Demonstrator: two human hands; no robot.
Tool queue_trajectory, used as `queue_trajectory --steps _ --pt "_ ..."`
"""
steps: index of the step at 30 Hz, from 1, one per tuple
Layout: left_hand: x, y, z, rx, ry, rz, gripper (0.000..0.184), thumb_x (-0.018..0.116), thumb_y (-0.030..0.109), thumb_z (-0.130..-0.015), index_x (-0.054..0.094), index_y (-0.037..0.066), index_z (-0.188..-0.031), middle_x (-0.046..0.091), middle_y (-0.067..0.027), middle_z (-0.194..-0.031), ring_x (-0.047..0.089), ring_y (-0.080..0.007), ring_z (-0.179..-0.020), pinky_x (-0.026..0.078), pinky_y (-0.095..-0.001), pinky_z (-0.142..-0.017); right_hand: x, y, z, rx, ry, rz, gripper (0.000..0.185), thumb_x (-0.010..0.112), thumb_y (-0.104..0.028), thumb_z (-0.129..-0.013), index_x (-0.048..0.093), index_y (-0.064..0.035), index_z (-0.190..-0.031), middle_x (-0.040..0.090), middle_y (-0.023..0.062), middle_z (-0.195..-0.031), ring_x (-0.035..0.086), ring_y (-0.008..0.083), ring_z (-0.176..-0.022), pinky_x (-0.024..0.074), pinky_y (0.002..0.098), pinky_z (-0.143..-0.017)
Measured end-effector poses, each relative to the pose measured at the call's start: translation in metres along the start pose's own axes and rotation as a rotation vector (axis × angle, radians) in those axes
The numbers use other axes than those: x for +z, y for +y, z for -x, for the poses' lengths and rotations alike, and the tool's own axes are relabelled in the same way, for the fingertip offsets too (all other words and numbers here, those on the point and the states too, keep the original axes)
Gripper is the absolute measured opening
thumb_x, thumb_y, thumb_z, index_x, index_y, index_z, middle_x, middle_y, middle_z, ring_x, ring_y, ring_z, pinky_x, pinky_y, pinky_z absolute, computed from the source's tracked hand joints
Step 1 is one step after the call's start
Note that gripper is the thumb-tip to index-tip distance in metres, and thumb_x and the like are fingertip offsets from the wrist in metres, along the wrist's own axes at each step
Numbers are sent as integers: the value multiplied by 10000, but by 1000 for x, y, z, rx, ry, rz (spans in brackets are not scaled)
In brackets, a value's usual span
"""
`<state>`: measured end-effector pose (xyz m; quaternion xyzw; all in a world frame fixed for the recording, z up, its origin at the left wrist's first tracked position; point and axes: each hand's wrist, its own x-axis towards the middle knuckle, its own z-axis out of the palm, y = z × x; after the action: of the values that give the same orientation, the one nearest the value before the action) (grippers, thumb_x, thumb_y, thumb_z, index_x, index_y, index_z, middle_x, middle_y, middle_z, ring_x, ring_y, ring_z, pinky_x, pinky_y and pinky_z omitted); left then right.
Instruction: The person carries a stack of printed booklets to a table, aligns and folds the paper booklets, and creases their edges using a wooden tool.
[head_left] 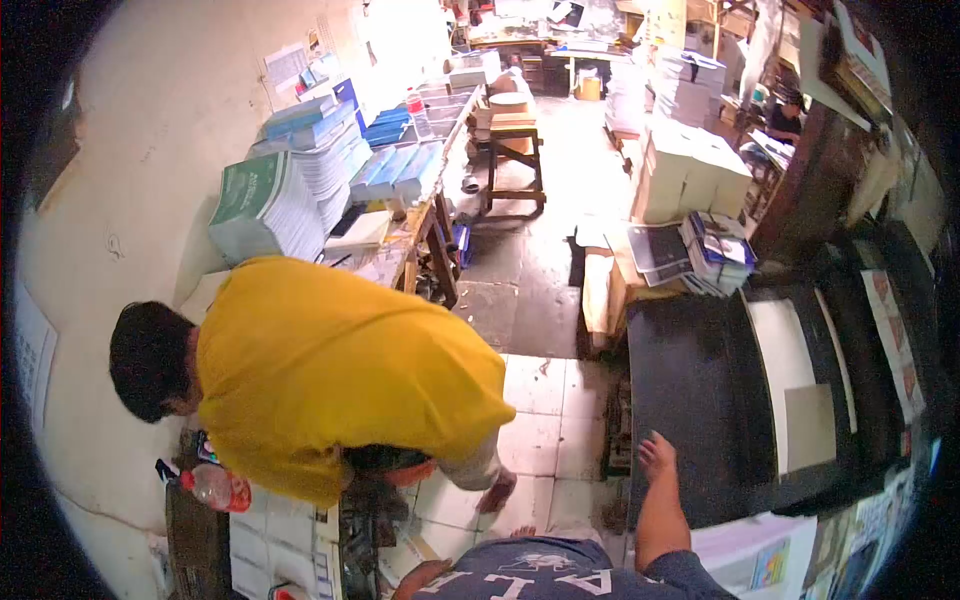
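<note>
On your left there is a clear plastic bottle with a red band [220, 488], close to a person in a loose yellow shirt [350, 370]. That person bends low, with the head toward the wall. White square floor tiles [530, 390] show between that person and the black table on your right.

At the bottom, just left of your blue shirt with white letters [560, 578], only a bit of your left hand or arm [425, 578] shows. You cannot tell if that grip is open or closed.

Further right, your right hand [656, 457] is by the near left side of a wide, flat, black table [690, 390]. This grip looks open, with the fingers a little bent and nothing in it. You cannot tell if it touches the black top.

The long, cream, flat strip [783, 350] is on that table, to the right of your right hand and apart from it, with black top in between. Its long way runs away from you, much as your right arm points. Your right hand is much nearer to it than your left. A small tan sheet [810, 428] sits at the strip's near end and pokes out to the right. Past it is a thin cream strip [833, 340].
</note>
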<state>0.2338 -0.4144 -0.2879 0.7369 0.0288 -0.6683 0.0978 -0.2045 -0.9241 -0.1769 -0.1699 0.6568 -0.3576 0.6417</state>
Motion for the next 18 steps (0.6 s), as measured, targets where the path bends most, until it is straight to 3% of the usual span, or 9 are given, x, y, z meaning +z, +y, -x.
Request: queue_trajectory --steps 2,4,7,9,10,13,15,17,18 --pt "1 46 -5 27 -23 -10 626 641 579 -908 590 122 -1332 613 -55 -1284 548 -209 -1227 398 -477 -990 -31 -21 -28 4 102 -97 532 615 -400 -974 499 -98 -1396 617 106 -1259 618 235 -924 480 420 -777" --pt "-1 95 -17 47 -31 -27 628 624 581 -914 586 118 -1338 606 -63 -1296 543 -212 -1236 395 -474 -999 -59 -26 -66 -47 278 -120 288 602 -378 -978 594 -99 -1049 598 30 -831 591 187 -673 401 330 -532" --pt "-2 196 -45 93 -15 -32 633 600 585 -924 581 114 -1346 597 -74 -1313 535 -216 -1249 390 -471 -1011 -111 -20 -123 -129 230 207 390 552 -393 -989 566 -101 -731 489 37 -552 510 214 -472 379 354 -450" --pt "-9 273 -61 131 18 -20 636 583 587 -931 578 111 -1351 591 -81 -1324 530 -219 -1258 387 -468 -1019 -133 -15 -176 70 294 585 388 540 -380 -1006 565 -87 -752 480 83 -554 504 233 -467 385 376 -453" --pt "-8 309 -62 143 35 -2 638 575 589 -934 576 109 -1354 588 -85 -1330 528 -221 -1263 385 -467 -1023 -153 9 -219 233 377 611 326 658 -343 -902 658 -43 -776 657 136 -678 631 282 -565 515 476 -530" --pt "0 415 -68 206 78 64 643 550 592 -944 571 104 -1362 578 -96 -1347 520 -225 -1276 380 -463 -1036 -61 -86 -237 429 327 858 350 689 -353 -889 677 -14 -805 673 152 -700 656 285 -606 513 470 -554" --pt "6 490 -47 263 87 106 647 534 595 -951 567 101 -1368 572 -103 -1358 515 -228 -1285 377 -461 -1044 1 -139 -280 280 -155 846 284 711 -234 -930 553 -72 -758 494 64 -586 459 195 -474 364 390 -459" --pt "0 545 -64 322 97 144 652 517 597 -957 564 98 -1373 566 -110 -1370 509 -231 -1294 374 -459 -1052 100 -190 -356 -50 -404 1027 272 717 -245 -922 584 -58 -777 504 36 -589 470 160 -492 369 377 -456" --pt "-1 573 -64 344 103 162 654 509 599 -960 562 97 -1376 563 -114 -1375 507 -232 -1299 372 -457 -1056 166 -240 -359 -206 -296 1194 284 706 -273 -926 601 -52 -782 529 9 -620 487 135 -524 396 352 -468"
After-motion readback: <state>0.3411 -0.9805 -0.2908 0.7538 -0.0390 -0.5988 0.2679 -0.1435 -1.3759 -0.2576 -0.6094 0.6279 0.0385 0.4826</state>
